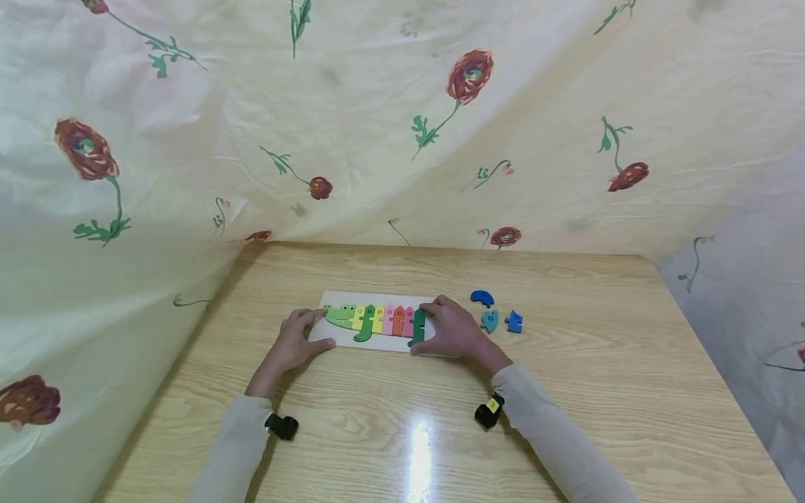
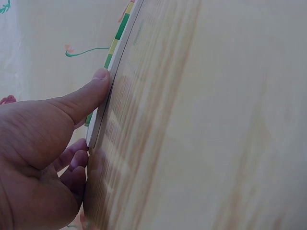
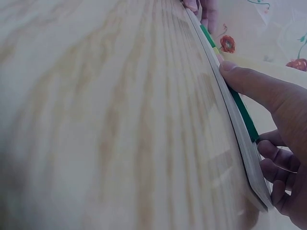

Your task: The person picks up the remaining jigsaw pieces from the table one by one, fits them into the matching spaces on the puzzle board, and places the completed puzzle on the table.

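A white puzzle board (image 1: pixel 377 344) lies flat on the table, carrying a crocodile of coloured pieces with a light green head (image 1: pixel 340 316) at its left end. My left hand (image 1: pixel 295 342) holds the board's left end, the thumb (image 2: pixel 93 93) along the near edge and the fingers across by the head. Over the right part, my right hand (image 1: pixel 454 328) spans a dark green puzzle piece (image 1: pixel 418 325), thumb at its near end and fingers at its far end. In the right wrist view the thumb (image 3: pixel 252 82) lies along this green piece, beside a pink one.
Right of the board lie several loose pieces: a dark blue curved one (image 1: pixel 482 298), a teal one (image 1: pixel 490 321) and a blue one (image 1: pixel 513 321). A flowered cloth (image 1: pixel 377 126) hangs behind the wooden table (image 1: pixel 352 433) and along its sides.
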{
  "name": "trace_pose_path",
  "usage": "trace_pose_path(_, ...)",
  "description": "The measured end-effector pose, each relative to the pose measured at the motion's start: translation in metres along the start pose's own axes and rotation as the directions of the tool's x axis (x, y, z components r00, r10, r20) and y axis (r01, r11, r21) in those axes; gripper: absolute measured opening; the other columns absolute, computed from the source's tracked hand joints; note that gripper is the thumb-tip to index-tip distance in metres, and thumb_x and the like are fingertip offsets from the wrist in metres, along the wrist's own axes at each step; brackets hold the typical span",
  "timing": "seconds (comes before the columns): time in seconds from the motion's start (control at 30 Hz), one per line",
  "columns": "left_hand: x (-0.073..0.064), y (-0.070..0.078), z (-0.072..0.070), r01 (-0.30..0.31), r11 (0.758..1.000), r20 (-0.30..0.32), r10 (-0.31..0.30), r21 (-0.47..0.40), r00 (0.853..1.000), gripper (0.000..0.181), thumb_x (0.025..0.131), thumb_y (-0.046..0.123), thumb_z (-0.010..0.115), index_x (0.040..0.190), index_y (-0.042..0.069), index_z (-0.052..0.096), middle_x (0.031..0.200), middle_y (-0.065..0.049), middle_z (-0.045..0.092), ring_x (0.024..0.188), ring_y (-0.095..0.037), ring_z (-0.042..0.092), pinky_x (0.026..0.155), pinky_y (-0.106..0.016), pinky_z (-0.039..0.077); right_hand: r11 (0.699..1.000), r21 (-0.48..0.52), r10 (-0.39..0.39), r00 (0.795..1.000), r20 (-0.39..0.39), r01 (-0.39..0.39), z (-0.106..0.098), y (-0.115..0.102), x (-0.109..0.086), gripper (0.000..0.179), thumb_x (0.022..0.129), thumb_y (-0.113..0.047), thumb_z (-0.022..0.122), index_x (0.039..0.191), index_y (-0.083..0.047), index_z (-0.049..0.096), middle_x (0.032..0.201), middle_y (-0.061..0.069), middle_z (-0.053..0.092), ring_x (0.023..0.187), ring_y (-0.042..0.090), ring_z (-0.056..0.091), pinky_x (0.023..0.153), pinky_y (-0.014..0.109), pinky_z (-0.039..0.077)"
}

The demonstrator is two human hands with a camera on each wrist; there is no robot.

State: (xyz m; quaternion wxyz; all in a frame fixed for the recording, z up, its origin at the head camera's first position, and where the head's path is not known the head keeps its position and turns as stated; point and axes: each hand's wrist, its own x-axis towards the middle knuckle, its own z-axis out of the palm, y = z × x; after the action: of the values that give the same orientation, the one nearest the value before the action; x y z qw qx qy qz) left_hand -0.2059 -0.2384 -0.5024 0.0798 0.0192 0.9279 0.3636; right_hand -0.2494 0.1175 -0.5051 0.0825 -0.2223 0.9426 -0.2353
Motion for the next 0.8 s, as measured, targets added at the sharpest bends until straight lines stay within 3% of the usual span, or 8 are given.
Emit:
trace_pose_path(0.27,0.000,0.000,0.003,-0.002,1.000,-0.001,0.002,-0.009,1.000,0.074,0.087,0.030,0.084,0.151,0.013,0.050,0.149,-0.022,0.040,0.127,-0.040,0.040,0.104,-0.058,0.041,1.000,0.009,0.007,1.000,0.002,-0.007,-0.004,-0.001,-0.003,0.107,0.067,-0.074,0.082,0.146,-0.007,0.057,0.120,0.005,0.058,0.094,0.017,0.051,0.077,0.031,0.047)
trace_pose_path(0.53,-0.002,0.000,0.004,-0.001,1.000,-0.006,0.001,-0.016,1.000,0.075,0.087,0.029,0.083,0.152,0.013,0.049,0.150,-0.021,0.039,0.129,-0.040,0.039,0.106,-0.059,0.039,0.996,0.092,0.012,0.999,-0.052,-0.007,-0.014,0.001,-0.009,0.081,0.078,-0.063,0.081,0.139,-0.012,0.064,0.116,0.004,0.063,0.096,0.019,0.055,0.081,0.035,0.050)
trace_pose_path(0.8,-0.003,0.001,0.003,0.004,1.000,-0.007,-0.004,-0.006,1.000,0.074,0.088,0.028,0.083,0.152,0.012,0.049,0.151,-0.022,0.038,0.130,-0.041,0.038,0.107,-0.059,0.039,0.993,0.117,-0.015,0.996,-0.085,0.025,-0.027,0.001,-0.017,0.065,0.083,-0.050,0.082,0.133,-0.012,0.068,0.112,0.006,0.065,0.096,0.022,0.060,0.080,0.038,0.054)
